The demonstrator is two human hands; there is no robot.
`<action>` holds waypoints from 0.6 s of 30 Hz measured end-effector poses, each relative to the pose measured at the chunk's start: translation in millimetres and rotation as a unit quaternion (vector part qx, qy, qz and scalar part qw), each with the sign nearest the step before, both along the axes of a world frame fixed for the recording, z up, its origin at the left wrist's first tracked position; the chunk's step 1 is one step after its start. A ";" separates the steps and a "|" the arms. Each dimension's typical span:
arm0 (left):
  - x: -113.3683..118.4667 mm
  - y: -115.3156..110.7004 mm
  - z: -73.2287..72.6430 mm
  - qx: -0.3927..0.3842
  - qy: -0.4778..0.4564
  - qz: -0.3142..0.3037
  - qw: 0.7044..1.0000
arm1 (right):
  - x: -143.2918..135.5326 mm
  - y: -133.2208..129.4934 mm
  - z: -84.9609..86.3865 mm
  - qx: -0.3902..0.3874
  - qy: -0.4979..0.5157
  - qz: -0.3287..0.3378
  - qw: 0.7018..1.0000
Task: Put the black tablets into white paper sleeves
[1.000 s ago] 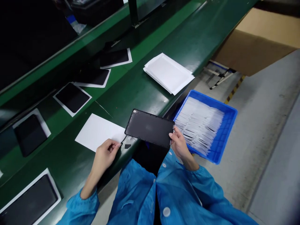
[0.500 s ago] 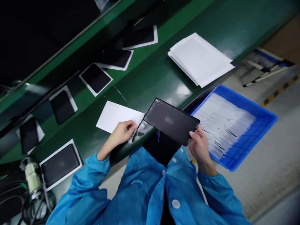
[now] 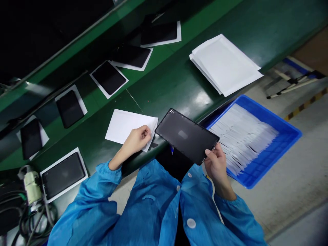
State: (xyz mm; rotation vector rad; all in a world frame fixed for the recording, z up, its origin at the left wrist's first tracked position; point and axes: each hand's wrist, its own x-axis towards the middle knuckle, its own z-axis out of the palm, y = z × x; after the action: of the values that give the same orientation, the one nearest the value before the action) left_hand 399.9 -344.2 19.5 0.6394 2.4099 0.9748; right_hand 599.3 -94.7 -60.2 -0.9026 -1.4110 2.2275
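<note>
My right hand (image 3: pixel 216 162) grips the lower right corner of a dark tablet-like panel (image 3: pixel 187 135), thumb on top. The panel is tilted at the bench edge, its left end beside a white envelope (image 3: pixel 123 126). Over the right part of that envelope is my left hand (image 3: pixel 142 136), its fingers curled together in a pinch; whatever they hold, if anything, is too small to make out. A small dark piece (image 3: pixel 154 145) lies near the bench edge by the envelope's corner.
Several dark panels on white sheets line the green bench (image 3: pixel 164 82) at the left and back. A white envelope stack (image 3: pixel 225 65) lies at the back right. Right of the bench, a blue crate (image 3: pixel 276 160) holds many white envelopes. A cabled device (image 3: pixel 32 188) is at lower left.
My left hand has risen slightly, its fingers curled tighter. The dark panel in my right hand has tipped and dropped a little at its right end. The whole view has shifted slightly.
</note>
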 end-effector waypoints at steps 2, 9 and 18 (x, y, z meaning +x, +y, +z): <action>0.6 2.4 -1.6 0.017 0.010 0.015 1.000 | 4.5 -9.7 2.5 -0.008 0.000 0.015 1.000; 2.6 8.6 0.0 0.034 0.059 0.012 0.998 | 18.0 -34.6 6.6 -0.004 0.000 0.096 0.995; 32.7 35.2 28.5 0.044 0.012 -0.136 0.990 | -13.9 -63.4 11.5 -0.063 0.027 0.155 0.986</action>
State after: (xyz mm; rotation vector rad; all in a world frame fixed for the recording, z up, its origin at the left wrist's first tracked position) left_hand 432.6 -309.0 48.1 0.9860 2.2332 0.9654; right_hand 585.4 -158.1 -48.7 -0.6925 -1.4845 2.5729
